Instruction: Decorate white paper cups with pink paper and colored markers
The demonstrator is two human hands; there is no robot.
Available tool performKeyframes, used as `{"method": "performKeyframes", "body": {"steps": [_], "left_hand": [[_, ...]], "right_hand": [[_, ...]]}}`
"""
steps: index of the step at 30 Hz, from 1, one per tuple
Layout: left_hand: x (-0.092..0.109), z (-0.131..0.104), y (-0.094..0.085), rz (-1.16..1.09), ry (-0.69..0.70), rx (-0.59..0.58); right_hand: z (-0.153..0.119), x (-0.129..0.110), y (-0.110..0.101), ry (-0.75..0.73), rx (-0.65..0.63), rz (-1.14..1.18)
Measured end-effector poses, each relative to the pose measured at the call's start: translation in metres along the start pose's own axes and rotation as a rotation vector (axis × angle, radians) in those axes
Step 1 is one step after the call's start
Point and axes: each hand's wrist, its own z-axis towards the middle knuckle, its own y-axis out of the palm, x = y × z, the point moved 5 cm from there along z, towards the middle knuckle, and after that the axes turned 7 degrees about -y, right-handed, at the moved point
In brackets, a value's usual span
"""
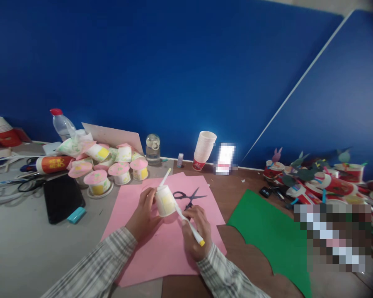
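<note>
A white paper cup (165,201) with a yellow patch on its side is in my left hand (145,214), its fingers around the cup's left side. My right hand (198,231) grips a white marker (191,227) with a yellow end, and the marker's tip is at the cup's right side. Behind the cup a thin whitish stick-like piece (165,176) points up to the right. Under both hands lie pink paper sheets (149,256). Open scissors (191,197) with dark handles rest on the pink paper just behind my right hand.
Decorated cups with pink tops (97,181), a black phone-like slab (64,198) and a bottle (62,126) are left. A cup stack (204,149), glue stick (180,159) and glass jar (153,149) stand behind. Green paper (270,236) and red cup crafts (332,184) lie right.
</note>
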Motion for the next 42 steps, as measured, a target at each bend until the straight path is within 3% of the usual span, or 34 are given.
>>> {"method": "performKeyframes", "body": {"steps": [15,25,27,31,34,42], "left_hand": [[0.003,0.000,-0.001,-0.004,0.018,-0.015],[0.000,0.000,0.000,-0.013,0.020,0.009],[0.001,0.000,-0.001,-0.021,0.024,0.008],[0.004,0.001,-0.003,-0.049,0.017,0.013],[0.005,0.001,-0.004,-0.067,-0.007,0.008],[0.003,-0.001,-0.003,-0.093,-0.034,-0.027]], "right_hand": [[-0.001,0.000,0.002,-0.015,-0.042,-0.007],[-0.009,-0.014,0.011,-0.096,-0.075,0.027],[-0.009,-0.012,0.008,-0.061,-0.050,0.040],[-0.009,0.009,-0.002,0.149,0.083,0.017],[-0.008,0.022,-0.005,0.230,0.100,0.042],[-0.004,0.017,0.006,0.069,-0.011,-0.068]]}}
